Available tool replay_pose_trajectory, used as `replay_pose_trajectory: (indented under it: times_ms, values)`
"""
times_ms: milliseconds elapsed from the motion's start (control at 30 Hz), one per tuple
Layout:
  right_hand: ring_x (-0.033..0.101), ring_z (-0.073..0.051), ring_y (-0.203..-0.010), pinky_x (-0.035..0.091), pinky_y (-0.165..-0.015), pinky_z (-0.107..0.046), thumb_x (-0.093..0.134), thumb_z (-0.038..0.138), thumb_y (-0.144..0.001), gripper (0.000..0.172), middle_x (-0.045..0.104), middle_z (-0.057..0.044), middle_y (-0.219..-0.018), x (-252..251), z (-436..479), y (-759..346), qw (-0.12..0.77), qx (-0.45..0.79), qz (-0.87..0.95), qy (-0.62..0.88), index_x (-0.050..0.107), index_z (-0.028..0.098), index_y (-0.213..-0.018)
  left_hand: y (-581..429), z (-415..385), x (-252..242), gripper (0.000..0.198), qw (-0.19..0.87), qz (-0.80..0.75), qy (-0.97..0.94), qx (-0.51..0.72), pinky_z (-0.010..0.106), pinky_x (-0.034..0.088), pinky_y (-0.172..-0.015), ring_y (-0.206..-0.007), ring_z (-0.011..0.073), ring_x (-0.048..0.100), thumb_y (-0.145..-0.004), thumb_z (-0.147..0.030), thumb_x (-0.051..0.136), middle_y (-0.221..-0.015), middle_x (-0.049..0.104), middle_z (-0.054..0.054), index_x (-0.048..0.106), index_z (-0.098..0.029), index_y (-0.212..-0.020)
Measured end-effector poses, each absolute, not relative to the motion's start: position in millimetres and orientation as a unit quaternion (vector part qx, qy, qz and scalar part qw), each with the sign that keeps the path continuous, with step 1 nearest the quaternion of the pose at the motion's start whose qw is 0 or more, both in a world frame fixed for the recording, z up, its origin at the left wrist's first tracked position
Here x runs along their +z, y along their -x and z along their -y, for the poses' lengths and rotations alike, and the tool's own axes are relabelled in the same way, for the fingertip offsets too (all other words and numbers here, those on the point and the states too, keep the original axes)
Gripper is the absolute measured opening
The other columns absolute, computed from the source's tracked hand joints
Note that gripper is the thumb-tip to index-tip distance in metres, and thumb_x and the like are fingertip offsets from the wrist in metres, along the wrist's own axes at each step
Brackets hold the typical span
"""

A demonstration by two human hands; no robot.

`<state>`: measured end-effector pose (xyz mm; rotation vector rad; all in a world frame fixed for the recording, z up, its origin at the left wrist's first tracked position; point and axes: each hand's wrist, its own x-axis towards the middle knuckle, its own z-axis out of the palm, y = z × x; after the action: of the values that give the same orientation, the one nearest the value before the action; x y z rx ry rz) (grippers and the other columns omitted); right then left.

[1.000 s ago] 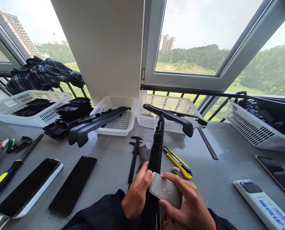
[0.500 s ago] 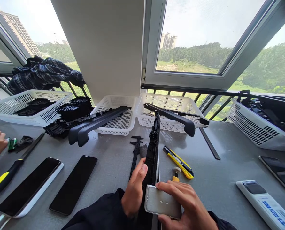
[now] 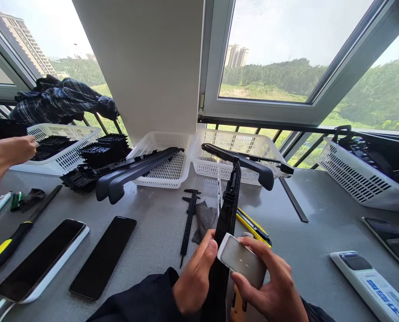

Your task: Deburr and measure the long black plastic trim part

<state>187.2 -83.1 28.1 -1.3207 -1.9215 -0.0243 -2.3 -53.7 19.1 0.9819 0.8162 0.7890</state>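
My left hand (image 3: 196,273) is wrapped round a long black plastic part (image 3: 227,219) that points away from me, its far tip close to the right-hand basket. In my right hand (image 3: 269,277) is a small grey rectangular block with a white edge (image 3: 243,259), pinched between thumb and fingers. The block's left edge meets the black part's side. Beyond my hands lies a yellow utility knife (image 3: 256,228), partly covered by the part. Left of the part are a black caliper (image 3: 189,219) and a crumpled grey cloth (image 3: 205,217).
White baskets (image 3: 161,183) line the back, with black handle-shaped parts (image 3: 132,172) across them. Two phones (image 3: 102,259) and a yellow-black handled tool (image 3: 10,248) lie left. A white labelled device (image 3: 367,281) lies right. Another person's hand (image 3: 14,150) holds a black piece at far left.
My hands, the black part and the block have shifted right and slightly away from me, uncovering more cloth. The other person's hand has risen and now holds a black piece.
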Motion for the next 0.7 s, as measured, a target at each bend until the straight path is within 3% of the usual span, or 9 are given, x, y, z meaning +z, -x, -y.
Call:
replay_pose_trajectory:
  times_ms: [67, 200, 300, 467, 567, 700]
  values:
    - [0.083, -0.02, -0.077, 0.061, -0.068, -0.027, 0.049, 0.063, -0.104, 0.043, 0.085, -0.003, -0.094, 28.8, 85.3, -185.5, 0.408, -0.015, 0.758, 0.508, 0.06, 0.024, -0.12, 2.0, 54.4, 19.3, 0.074, 0.706, -0.402, -0.461, 0.357, 0.045, 0.037, -0.121, -0.144, 0.0342, 0.05, -0.1, -0.075, 0.04, -0.156, 0.058, 0.012, 0.057, -0.021, -0.147]
    - [0.083, -0.02, -0.074, 0.061, -0.067, -0.028, 0.047, 0.068, -0.103, 0.048, 0.085, -0.002, -0.092, 29.7, 87.0, -177.4, 0.388, 0.018, 0.806, 0.446, 0.061, 0.025, -0.121, 3.6, 52.0, 12.6, 0.086, 0.713, -0.426, -0.417, 0.37, 0.044, 0.012, -0.133, -0.161, 0.0341, 0.023, -0.095, -0.083, 0.04, -0.165, 0.048, 0.012, 0.056, -0.02, -0.151]
    - [0.084, -0.021, -0.077, 0.062, -0.067, -0.03, 0.052, 0.062, -0.104, 0.044, 0.086, -0.003, -0.096, 28.2, 83.8, -178.8, 0.389, 0.003, 0.797, 0.462, 0.064, 0.024, -0.122, 4.1, 51.2, 8.9, 0.081, 0.747, -0.383, -0.398, 0.369, 0.047, 0.02, -0.13, -0.155, 0.035, 0.034, -0.096, -0.08, 0.042, -0.157, 0.055, 0.012, 0.055, -0.021, -0.151]
    - [0.084, -0.025, -0.089, 0.065, -0.068, -0.031, 0.069, 0.048, -0.097, 0.04, 0.085, -0.006, -0.105, 27.8, 77.7, -191.3, 0.395, 0.043, 0.779, 0.486, 0.066, 0.024, -0.129, 3.5, 51.5, 14.5, 0.063, 0.739, -0.38, -0.421, 0.363, 0.041, 0.039, -0.115, -0.128, 0.0306, 0.059, -0.101, -0.065, 0.052, -0.135, 0.069, 0.01, 0.056, -0.021, -0.146]
    - [0.083, -0.028, -0.094, 0.065, -0.064, -0.031, 0.074, 0.036, -0.09, 0.042, 0.084, -0.007, -0.106, 30.2, 76.4, -195.0, 0.382, 0.068, 0.785, 0.483, 0.068, 0.024, -0.13, 2.9, 49.7, 20.1, 0.056, 0.735, -0.388, -0.418, 0.367, 0.038, 0.044, -0.107, -0.115, 0.0273, 0.063, -0.102, -0.059, 0.052, -0.122, 0.072, 0.008, 0.058, -0.02, -0.142]
    - [0.082, -0.026, -0.095, 0.067, -0.074, -0.033, 0.073, 0.027, -0.087, 0.043, 0.083, -0.007, -0.11, 32.3, 74.7, -197.6, 0.389, 0.066, 0.769, 0.503, 0.069, 0.024, -0.129, 1.8, 46.7, 27.0, 0.05, 0.751, -0.368, -0.393, 0.382, 0.037, 0.047, -0.101, -0.111, 0.0265, 0.064, -0.101, -0.056, 0.053, -0.115, 0.073, 0.006, 0.06, -0.021, -0.137]
